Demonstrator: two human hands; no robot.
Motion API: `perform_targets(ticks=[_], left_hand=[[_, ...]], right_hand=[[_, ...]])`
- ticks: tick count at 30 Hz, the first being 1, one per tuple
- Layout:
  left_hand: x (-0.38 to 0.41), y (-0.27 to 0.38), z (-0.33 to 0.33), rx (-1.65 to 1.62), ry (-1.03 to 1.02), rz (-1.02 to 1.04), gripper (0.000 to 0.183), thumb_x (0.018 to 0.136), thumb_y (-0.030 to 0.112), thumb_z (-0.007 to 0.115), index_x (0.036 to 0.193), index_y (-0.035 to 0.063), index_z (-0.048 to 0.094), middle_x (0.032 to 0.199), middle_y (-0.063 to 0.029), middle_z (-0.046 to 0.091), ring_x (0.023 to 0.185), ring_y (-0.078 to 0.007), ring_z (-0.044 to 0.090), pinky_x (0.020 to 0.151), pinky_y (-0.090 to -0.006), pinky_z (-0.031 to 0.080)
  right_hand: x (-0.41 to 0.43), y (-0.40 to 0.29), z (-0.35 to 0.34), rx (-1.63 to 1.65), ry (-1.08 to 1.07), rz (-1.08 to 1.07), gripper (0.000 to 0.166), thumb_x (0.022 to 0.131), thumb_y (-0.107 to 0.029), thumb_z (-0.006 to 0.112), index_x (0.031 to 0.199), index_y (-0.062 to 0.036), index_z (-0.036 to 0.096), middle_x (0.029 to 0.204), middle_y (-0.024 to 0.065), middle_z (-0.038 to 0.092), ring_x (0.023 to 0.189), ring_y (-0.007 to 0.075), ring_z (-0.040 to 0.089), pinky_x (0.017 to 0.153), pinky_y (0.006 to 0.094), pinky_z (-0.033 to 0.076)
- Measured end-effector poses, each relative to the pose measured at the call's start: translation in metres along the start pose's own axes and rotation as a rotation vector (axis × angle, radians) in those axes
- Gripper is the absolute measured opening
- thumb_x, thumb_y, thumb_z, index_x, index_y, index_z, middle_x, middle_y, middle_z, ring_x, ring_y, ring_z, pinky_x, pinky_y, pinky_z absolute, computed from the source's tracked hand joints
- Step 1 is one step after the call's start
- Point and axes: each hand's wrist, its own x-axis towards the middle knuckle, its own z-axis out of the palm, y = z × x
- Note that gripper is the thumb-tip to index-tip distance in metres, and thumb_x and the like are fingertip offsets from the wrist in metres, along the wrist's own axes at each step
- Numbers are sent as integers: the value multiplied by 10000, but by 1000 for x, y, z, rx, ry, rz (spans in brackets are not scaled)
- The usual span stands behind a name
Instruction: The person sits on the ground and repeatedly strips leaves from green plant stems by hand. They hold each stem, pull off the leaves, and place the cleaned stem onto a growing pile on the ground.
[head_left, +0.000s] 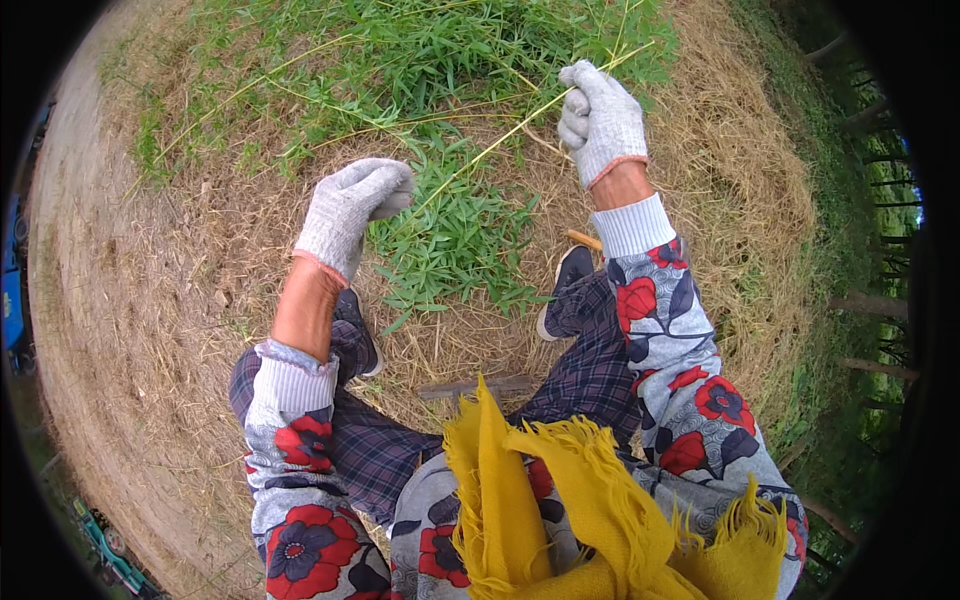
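My right hand, in a pale knitted work glove with an orange cuff, grips a thin yellow-green plant stem. The stem slants down from that hand toward the lower left, passing just right of my left hand. The left hand is gloved too, its fingers curled together; whether anything is pinched in them is hidden. Below and between both hands lies a bunch of narrow green leaves on the straw. A larger heap of leafy cut stems spreads out ahead of me, with several long bare stems across it.
Dry straw covers the ground. My dark shoes stand either side of the leaves. An orange-brown handle lies by the right shoe. A wooden piece shows between my legs. Trees edge the right; blue machinery is far left.
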Motion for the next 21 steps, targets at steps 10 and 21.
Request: perform_targets(ticks=[10, 21], left_hand=[[-4, -7, 27, 603, -60, 138, 317, 823, 201, 709, 1088, 28, 690, 942, -77, 717, 835, -153, 660, 787, -300, 527], [-2, -3, 38, 85, -1, 50, 164, 909, 150, 610, 960, 14, 685, 644, -10, 606, 540, -73, 533, 498, -221, 419]], right_hand=[[0, 6, 4, -13, -15, 57, 130, 917, -164, 607, 898, -36, 624, 564, -33, 475, 367, 68, 322, 347, 249, 244], [-10, 9, 14, 22, -196, 101, 157, 920, -212, 644, 1008, -82, 639, 568, -46, 447, 394, 60, 318, 367, 242, 219]])
